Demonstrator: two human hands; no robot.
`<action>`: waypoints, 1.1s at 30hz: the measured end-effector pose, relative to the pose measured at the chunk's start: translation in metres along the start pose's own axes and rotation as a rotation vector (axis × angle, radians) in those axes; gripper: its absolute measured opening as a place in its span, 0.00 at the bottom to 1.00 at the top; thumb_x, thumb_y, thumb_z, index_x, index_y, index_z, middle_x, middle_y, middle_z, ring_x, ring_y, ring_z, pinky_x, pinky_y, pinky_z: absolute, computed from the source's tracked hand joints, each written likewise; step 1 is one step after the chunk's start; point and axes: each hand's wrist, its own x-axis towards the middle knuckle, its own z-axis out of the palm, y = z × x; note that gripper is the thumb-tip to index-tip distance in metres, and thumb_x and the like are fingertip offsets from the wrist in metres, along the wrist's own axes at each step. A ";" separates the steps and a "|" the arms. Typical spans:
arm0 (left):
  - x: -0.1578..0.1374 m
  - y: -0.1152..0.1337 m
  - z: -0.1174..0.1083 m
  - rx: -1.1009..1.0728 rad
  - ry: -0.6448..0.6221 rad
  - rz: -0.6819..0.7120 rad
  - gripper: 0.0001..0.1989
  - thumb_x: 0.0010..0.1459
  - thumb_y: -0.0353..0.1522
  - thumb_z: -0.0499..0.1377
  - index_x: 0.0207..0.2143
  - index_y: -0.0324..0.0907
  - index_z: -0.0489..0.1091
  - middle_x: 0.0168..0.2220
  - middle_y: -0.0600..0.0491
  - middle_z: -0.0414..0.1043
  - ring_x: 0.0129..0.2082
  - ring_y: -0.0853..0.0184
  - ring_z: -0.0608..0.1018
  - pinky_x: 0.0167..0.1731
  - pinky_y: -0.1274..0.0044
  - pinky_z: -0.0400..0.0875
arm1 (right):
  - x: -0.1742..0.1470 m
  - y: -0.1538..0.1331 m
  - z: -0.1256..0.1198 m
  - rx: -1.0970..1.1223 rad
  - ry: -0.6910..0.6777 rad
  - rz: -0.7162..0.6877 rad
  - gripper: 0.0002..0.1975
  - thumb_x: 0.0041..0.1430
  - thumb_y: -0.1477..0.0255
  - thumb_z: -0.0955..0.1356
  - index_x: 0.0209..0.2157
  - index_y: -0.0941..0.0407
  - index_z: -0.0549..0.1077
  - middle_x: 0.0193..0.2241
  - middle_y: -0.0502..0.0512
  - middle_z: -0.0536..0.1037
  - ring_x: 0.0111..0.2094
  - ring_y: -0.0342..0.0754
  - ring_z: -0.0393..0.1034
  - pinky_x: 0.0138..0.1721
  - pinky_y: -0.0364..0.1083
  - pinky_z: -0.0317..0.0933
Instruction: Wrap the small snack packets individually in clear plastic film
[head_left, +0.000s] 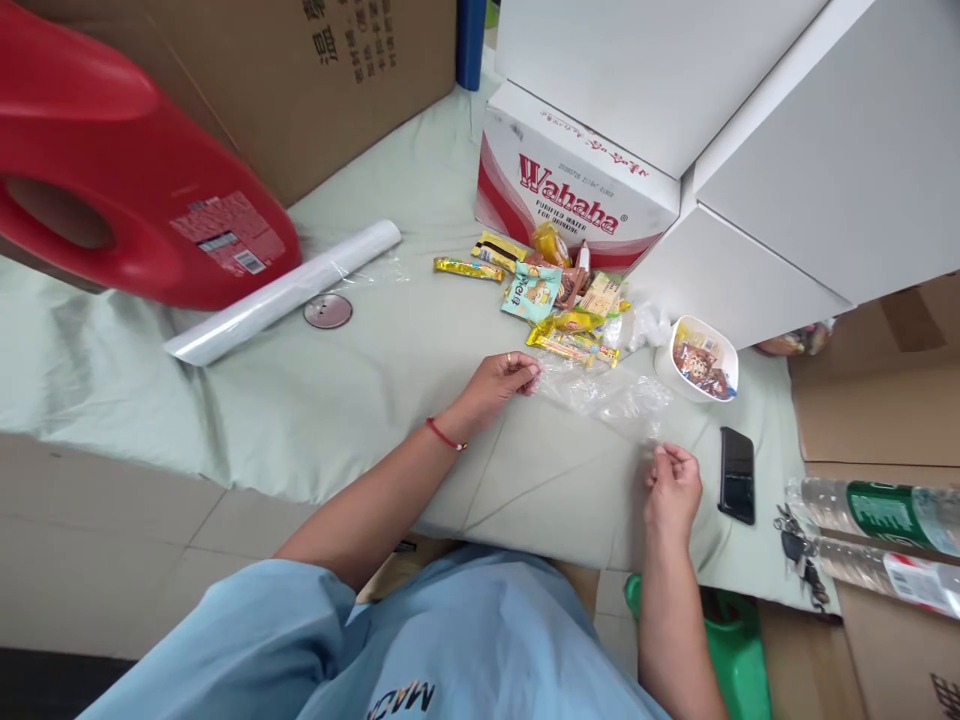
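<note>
Near the front edge of the cloth-covered worktop, the left hand is pinching one end of some crumpled clear plastic, while the right hand is holding its fingertips narrow at the other end. Just behind, wrapped snacks are lying before a Wahaha carton toward the far edge. A white bowl and black phone are resting nearer the right edge. A red jug and white roll are occupying the left end; floor tiles are showing below the front edge.
</note>
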 end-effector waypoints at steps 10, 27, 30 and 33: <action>-0.008 0.001 0.006 -0.049 -0.076 -0.026 0.11 0.44 0.32 0.68 0.32 0.39 0.75 0.31 0.55 0.75 0.28 0.73 0.74 0.34 0.76 0.69 | -0.027 -0.028 0.073 -0.527 -0.277 -0.911 0.19 0.65 0.60 0.72 0.55 0.52 0.75 0.56 0.66 0.73 0.59 0.61 0.65 0.60 0.63 0.61; -0.002 0.029 -0.016 -0.060 0.025 -0.079 0.15 0.47 0.31 0.67 0.38 0.41 0.70 0.33 0.55 0.70 0.22 0.76 0.63 0.20 0.82 0.51 | -0.013 -0.064 0.030 0.270 -0.334 0.180 0.25 0.47 0.57 0.81 0.35 0.51 0.67 0.20 0.38 0.63 0.17 0.37 0.58 0.16 0.36 0.48; -0.005 0.028 -0.015 0.214 0.271 0.083 0.17 0.46 0.29 0.67 0.40 0.42 0.70 0.43 0.51 0.70 0.33 0.71 0.72 0.27 0.81 0.66 | -0.027 -0.050 0.041 0.265 -0.314 0.320 0.30 0.40 0.55 0.83 0.33 0.51 0.65 0.20 0.37 0.63 0.16 0.35 0.54 0.14 0.35 0.42; -0.017 0.023 -0.004 0.479 0.433 0.295 0.17 0.47 0.29 0.66 0.42 0.42 0.72 0.51 0.48 0.69 0.45 0.66 0.75 0.36 0.77 0.72 | -0.043 -0.042 0.053 0.306 -0.342 0.320 0.30 0.42 0.54 0.82 0.33 0.51 0.64 0.21 0.38 0.63 0.17 0.35 0.54 0.15 0.35 0.44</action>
